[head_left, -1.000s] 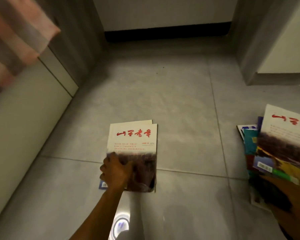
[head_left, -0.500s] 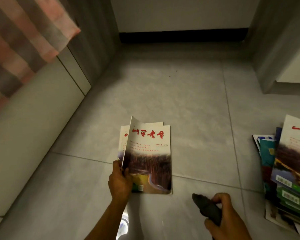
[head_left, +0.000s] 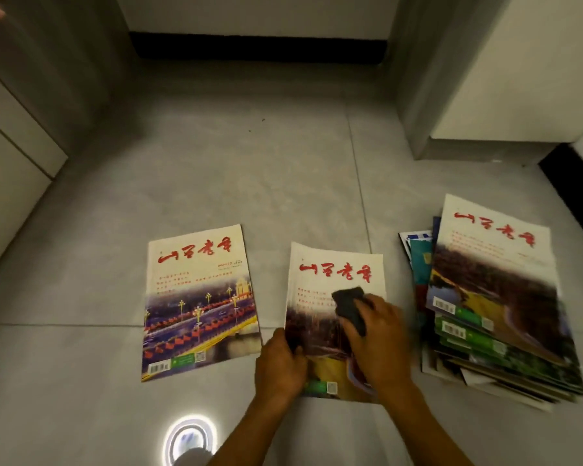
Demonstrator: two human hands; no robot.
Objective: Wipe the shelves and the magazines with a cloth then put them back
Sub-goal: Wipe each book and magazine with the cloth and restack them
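Two magazines with red titles lie side by side on the grey tiled floor. The left magazine point(head_left: 199, 301) shows a night street scene and nothing touches it. My left hand point(head_left: 280, 364) grips the lower left edge of the middle magazine point(head_left: 330, 280). My right hand point(head_left: 377, 338) holds a dark cloth point(head_left: 349, 307) and presses it on that cover. A slanting pile of magazines point(head_left: 495, 297) lies to the right of my right hand.
A pale cabinet point(head_left: 7, 169) runs along the left, and a white unit point(head_left: 505, 72) with a grey side panel stands at the back right. A dark skirting strip point(head_left: 256, 45) marks the far wall. A ring light reflects point(head_left: 187, 438) off the floor near my left arm.
My left hand has lifted the top magazine off the left one and laid it to the right. My right hand has brought the dark cloth onto its cover. The view has shifted left.
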